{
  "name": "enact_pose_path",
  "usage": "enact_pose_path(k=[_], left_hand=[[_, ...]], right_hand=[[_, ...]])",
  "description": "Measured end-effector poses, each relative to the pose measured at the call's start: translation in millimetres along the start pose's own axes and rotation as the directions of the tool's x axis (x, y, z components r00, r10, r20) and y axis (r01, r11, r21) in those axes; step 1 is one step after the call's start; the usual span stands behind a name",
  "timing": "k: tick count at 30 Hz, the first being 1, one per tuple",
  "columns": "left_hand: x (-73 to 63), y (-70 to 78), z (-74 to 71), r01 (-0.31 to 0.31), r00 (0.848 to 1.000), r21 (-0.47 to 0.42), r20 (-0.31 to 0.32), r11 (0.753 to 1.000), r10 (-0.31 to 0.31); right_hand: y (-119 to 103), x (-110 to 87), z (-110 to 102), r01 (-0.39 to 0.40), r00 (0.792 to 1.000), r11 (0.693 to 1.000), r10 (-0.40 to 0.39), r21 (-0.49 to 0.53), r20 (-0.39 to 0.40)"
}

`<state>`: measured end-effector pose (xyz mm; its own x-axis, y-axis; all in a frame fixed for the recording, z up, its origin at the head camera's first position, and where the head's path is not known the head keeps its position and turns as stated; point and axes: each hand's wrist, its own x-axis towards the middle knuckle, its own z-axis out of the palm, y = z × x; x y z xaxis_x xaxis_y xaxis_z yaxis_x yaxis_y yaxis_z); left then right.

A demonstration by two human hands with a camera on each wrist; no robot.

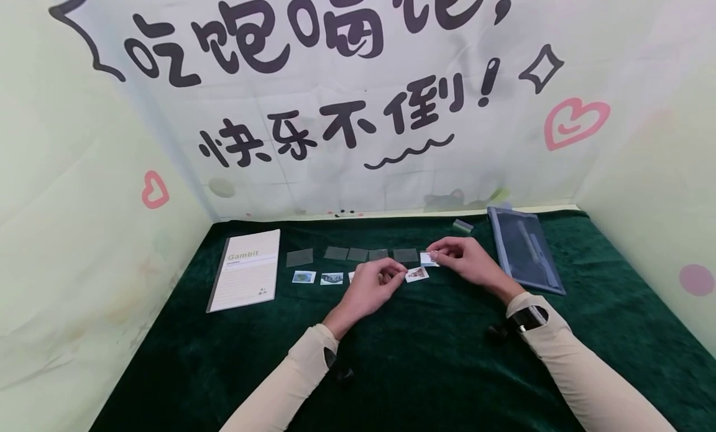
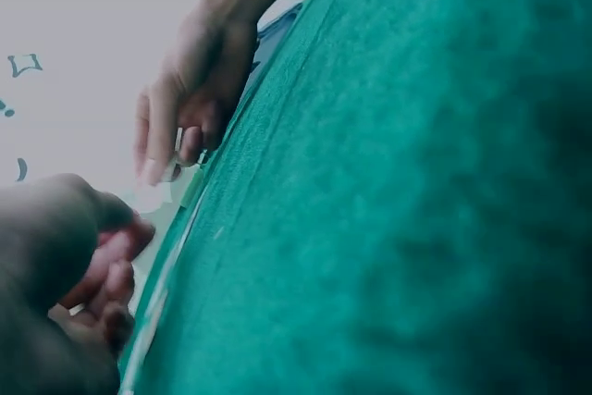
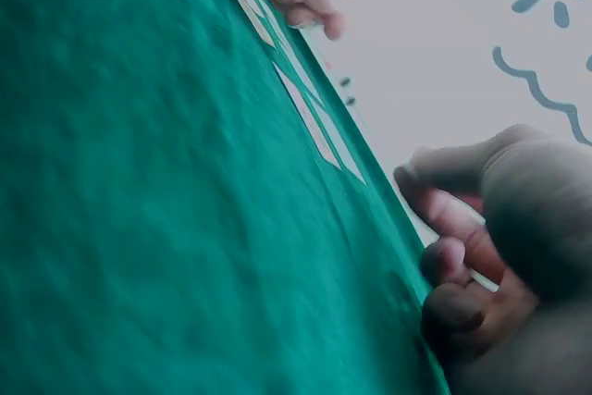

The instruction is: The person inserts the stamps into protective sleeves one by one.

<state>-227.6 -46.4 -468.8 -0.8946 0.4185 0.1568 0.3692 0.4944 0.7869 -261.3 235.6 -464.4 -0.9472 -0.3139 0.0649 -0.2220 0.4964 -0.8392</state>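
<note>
My right hand (image 1: 461, 256) pinches a small picture card (image 1: 427, 259) by its right edge, at the right end of a row of clear plastic rectangles. Further left, my left hand (image 1: 373, 286) has its thumb and index fingertip together beside another picture card (image 1: 417, 275); I cannot tell whether they hold anything. Its fingers partly cover a card (image 1: 351, 276). Two more picture cards lie to its left, one blue-green (image 1: 304, 277) and one greyish blue (image 1: 332, 279). Behind them are the clear rectangles, among them one at the left (image 1: 299, 257) and one at the right (image 1: 405, 255).
A notebook marked "Gambit" (image 1: 246, 270) lies at the left of the dark green cloth (image 1: 391, 357). At the right is a blue zip pouch (image 1: 526, 252), with a small greenish block (image 1: 463, 226) near the back edge. A printed white backdrop (image 1: 313, 189) rises behind the table.
</note>
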Motion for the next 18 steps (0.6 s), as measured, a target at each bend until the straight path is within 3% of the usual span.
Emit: enact_pose_path(k=[4,9,15,18], left_hand=[[7.8,7.7,1.6,-0.003,1.000,0.166,0.025,0.986,-0.002],[19.7,16.6,7.5,0.026,0.996,0.338,0.069,0.941,-0.052],[26.9,20.3,11.9,0.060,0.993,0.416,0.067,0.907,-0.096],[27.2,19.3,12.8,0.072,0.992,0.404,0.063,0.912,-0.106]], right_hand=[[5,-0.9,-9,-0.014,1.000,0.998,0.015,-0.067,0.014],[7,-1.7,-16,-0.015,0.999,0.994,0.020,-0.106,0.046],[7,-0.7,-16,0.010,0.996,0.987,0.003,-0.161,0.085],[7,-0.6,-15,0.020,0.997,0.982,-0.005,-0.189,0.078]])
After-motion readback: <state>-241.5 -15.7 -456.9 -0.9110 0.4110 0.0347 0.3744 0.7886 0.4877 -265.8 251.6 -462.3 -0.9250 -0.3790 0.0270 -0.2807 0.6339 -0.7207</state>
